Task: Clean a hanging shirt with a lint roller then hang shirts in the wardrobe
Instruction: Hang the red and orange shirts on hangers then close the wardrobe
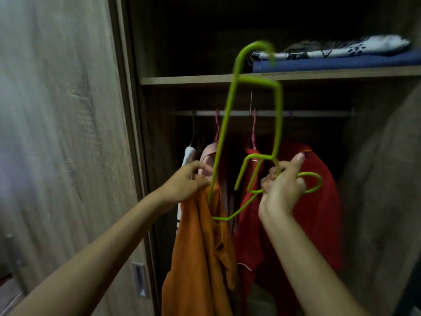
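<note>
An orange shirt (pixel 200 252) hangs from my left hand (pixel 186 182), which grips its top edge in front of the open wardrobe. My right hand (pixel 281 190) grips green hangers (pixel 227 124); one stands tall with its hook up by the shelf, and a second hook curls out to the right of my fingers. The lower end of the tall hanger reaches down to the orange shirt's top. Behind, the hanging rail (pixel 262 113) carries a red shirt (pixel 319 201), a pink garment (pixel 210 156) and a white one (pixel 189 155). No lint roller shows.
A wooden shelf (pixel 205 80) above the rail holds a folded blue cloth (pixel 330 63) with a black-and-white patterned cloth (pixel 341 47) on top. The sliding wardrobe door (pixel 68 133) with its metal pull (pixel 139 280) stands at the left. A wooden side wall (pixel 387 179) closes the right.
</note>
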A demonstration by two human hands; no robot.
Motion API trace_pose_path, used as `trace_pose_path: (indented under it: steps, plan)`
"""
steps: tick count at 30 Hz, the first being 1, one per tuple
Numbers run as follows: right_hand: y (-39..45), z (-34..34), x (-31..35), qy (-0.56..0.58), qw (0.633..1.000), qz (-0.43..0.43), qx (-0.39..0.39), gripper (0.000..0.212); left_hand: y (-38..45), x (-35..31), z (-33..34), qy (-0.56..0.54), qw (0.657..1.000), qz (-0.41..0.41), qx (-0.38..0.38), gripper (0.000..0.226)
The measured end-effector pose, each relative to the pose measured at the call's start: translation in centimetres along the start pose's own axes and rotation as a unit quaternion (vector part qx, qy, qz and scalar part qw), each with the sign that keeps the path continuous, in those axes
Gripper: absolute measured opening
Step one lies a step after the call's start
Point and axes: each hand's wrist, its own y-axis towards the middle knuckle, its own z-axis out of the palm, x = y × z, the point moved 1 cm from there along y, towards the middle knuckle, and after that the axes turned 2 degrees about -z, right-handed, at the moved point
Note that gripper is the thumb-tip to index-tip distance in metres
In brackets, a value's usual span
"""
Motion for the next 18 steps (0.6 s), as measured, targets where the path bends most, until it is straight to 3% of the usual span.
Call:
trace_pose_path:
  steps: [4, 9, 12, 15, 18]
  plan:
    - [-1.1, -1.7, -4.2, -0.116, 0.991, -0.063, 0.031, 0.053, -0.2, -1.3, -0.4, -0.101, 0.994, -0.003, -0.038, 0.022]
    - [1.0, -3.5, -4.5, -0.243, 0.958, -0.133, 0.068, 0.053, -2.0, -0.7, -2.0, -0.122, 0.990, -0.052, -0.038, 0.028]
    - [1.3, -2.2, -2.3, -0.145, 0.985, -0.084, 0.046, 0.053, -2.3, 0.1, -1.7, -0.098, 0.993, -0.051, -0.050, 0.026]
    - [0.1, 0.3, -0.1, -0.004, 1.000, -0.024, 0.019, 0.050, -2.1, -0.3, -0.1, -0.144, 0.988, -0.056, -0.028, 0.027]
    - [-2.3, 1.2, -0.2, -0.004, 0.999, -0.034, 0.028, 0.052, -1.7, -0.7, 0.7, -0.143, 0.987, -0.049, -0.049, 0.028]
